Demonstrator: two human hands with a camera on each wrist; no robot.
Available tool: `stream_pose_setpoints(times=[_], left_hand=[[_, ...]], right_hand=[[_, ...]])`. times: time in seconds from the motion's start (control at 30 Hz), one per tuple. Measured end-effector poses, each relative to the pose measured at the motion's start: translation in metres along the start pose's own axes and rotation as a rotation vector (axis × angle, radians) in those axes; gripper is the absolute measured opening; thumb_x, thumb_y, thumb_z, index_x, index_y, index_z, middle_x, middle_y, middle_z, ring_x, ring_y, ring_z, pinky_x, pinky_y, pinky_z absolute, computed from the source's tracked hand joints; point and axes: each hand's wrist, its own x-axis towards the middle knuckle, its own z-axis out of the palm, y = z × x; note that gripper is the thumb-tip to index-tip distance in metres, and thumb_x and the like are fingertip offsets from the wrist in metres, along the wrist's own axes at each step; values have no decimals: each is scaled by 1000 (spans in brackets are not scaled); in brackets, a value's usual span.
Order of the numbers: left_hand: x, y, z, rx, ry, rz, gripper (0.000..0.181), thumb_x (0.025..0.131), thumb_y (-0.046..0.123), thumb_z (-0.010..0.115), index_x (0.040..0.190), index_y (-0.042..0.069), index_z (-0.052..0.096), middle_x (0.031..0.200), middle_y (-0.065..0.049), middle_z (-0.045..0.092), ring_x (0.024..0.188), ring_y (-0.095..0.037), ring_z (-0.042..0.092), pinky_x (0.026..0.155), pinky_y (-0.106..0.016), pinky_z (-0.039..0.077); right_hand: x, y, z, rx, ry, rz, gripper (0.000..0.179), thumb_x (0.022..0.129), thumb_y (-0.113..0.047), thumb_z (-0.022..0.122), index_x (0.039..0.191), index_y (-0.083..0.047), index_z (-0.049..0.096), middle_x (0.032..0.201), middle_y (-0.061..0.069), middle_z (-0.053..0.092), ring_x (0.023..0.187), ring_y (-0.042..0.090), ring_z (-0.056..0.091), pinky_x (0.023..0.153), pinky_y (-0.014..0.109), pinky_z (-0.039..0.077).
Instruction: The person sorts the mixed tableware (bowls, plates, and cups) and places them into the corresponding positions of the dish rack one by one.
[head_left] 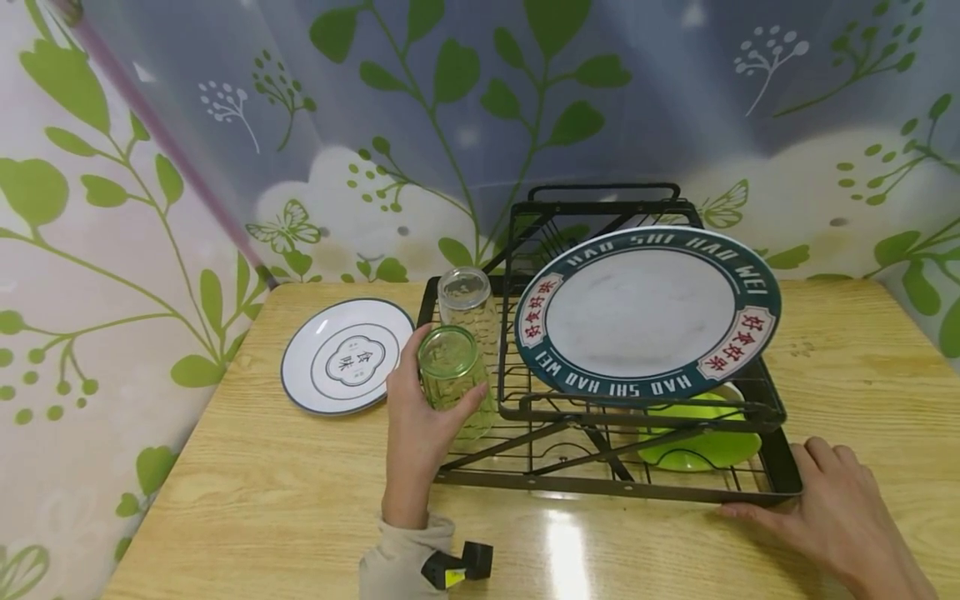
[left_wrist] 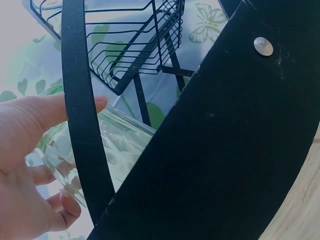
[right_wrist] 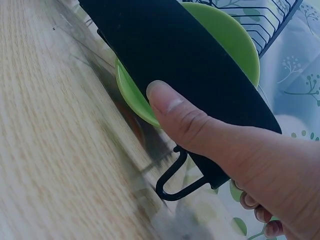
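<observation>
With fingers and thumb round its upper part, my left hand point(head_left: 422, 429) grips a green glass point(head_left: 450, 357) that stands upside down at the left end of a black two-tier dish rack point(head_left: 592, 487). Just behind it is a clear glass point(head_left: 465, 292), also bottom up. My right hand point(head_left: 840, 508) holds the rack's front right corner; in the right wrist view the thumb point(right_wrist: 182, 117) lies over the black rim. A large plate with a dark green lettered border point(head_left: 645, 317) rests tilted on the upper tier. Below sits a lime green dish point(head_left: 697, 446), partly hidden by bars.
A white plate with a blue rim point(head_left: 303, 367) lies on the wooden table point(head_left: 262, 500), left of the rack. A curtain with leaf prints point(head_left: 420, 192) hangs close behind the table, and another patterned wall point(head_left: 112, 250) borders the left side.
</observation>
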Motion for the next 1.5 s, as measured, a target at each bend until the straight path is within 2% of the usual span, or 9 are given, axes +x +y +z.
stream_pose_setpoints(times=[0.2, 0.6, 0.7, 0.87, 0.97, 1.07, 1.13, 1.3, 1.5], left_hand=[[-1, -1, -2, -5, -39, -21, 90, 69, 20, 87, 145, 17, 37, 124, -16, 51, 115, -33, 45, 91, -56, 44], [0, -1, -19, -163, -95, -123, 79, 77, 26, 83, 143, 14, 41, 131, -5, 52, 111, -19, 47, 78, -34, 43], [0, 0, -26, -281, -20, -162, 63, 83, 21, 78, 137, 10, 48, 130, -5, 55, 110, -18, 50, 79, -29, 44], [4, -10, -37, -436, 250, -282, 20, 95, 18, 63, 105, 2, 56, 96, -6, 66, 87, -15, 62, 73, -22, 49], [5, -23, -42, -447, 379, -387, 21, 97, 20, 60, 88, 7, 46, 75, 0, 62, 69, -9, 60, 61, -19, 46], [5, -40, -44, -453, 428, -485, 26, 97, 18, 58, 83, 9, 38, 65, 1, 55, 57, -6, 54, 51, -17, 44], [4, -55, -44, -480, 391, -576, 26, 98, 19, 55, 83, 6, 38, 63, 0, 52, 52, -5, 54, 47, -17, 45], [2, -87, -40, -476, 185, -817, 38, 101, 31, 47, 102, -7, 47, 63, -1, 60, 53, -6, 60, 48, -21, 51], [2, -97, -41, -497, 108, -839, 54, 104, 39, 35, 130, -9, 38, 75, 1, 67, 65, -5, 65, 59, -21, 53]], right_hand=[[0, -1, 0, 15, -20, 2, 111, 54, -69, 81, 115, 18, 49, 98, 35, 50, 89, 49, 44, 80, 62, 38], [-1, 0, 2, 32, -26, 8, 113, 55, -68, 81, 116, 20, 47, 100, 37, 49, 91, 50, 44, 82, 62, 37], [-1, -1, 2, 42, -26, 5, 112, 55, -68, 81, 116, 19, 48, 98, 36, 50, 90, 49, 44, 81, 61, 37], [1, -2, 2, 64, -36, -1, 110, 56, -67, 81, 118, 17, 48, 98, 34, 51, 90, 48, 44, 81, 60, 37], [1, -2, 1, 69, -51, 3, 109, 57, -67, 81, 119, 16, 48, 97, 33, 51, 89, 47, 44, 80, 60, 37], [0, -2, 1, 74, -46, -1, 108, 56, -66, 82, 119, 16, 49, 95, 31, 52, 87, 45, 44, 78, 58, 38], [0, -2, 1, 75, -37, -8, 107, 56, -65, 83, 119, 15, 49, 94, 30, 53, 86, 45, 45, 77, 57, 38], [0, -3, 1, 81, -48, -4, 106, 57, -65, 82, 120, 13, 50, 95, 30, 53, 87, 45, 45, 78, 58, 37], [1, -3, 1, 81, -66, 2, 98, 58, -65, 82, 116, 8, 54, 94, 28, 54, 88, 45, 45, 80, 58, 37]])
